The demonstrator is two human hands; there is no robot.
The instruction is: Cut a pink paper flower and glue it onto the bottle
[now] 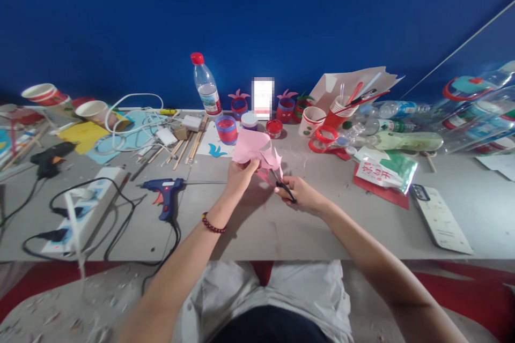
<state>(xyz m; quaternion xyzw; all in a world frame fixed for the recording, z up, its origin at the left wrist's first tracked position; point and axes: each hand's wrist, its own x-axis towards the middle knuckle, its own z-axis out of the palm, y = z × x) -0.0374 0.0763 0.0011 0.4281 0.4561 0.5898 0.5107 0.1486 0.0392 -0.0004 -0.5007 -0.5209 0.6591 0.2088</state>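
Note:
My left hand (243, 170) is closed on the near edge of a pink paper sheet (250, 144), held above the grey table (245, 236). My right hand (301, 193) grips the black handles of a pair of scissors (286, 188). The blades point up and left into the paper's right side, where a partly cut strip (275, 159) curls. Just beyond the paper stand a blue and red painted cup (226, 130), a white-lidded jar (249, 120) and an open pot of red paint (274, 128). A blue paper cutout (217, 150) lies left of the sheet.
A blue glue gun (164, 193) and a white power strip (86, 211) with trailing cords lie left. Behind stand a bottle (207, 88) and several painted cups. Plastic bottles (402, 126), a packet (382, 169) and a phone (441, 218) lie right.

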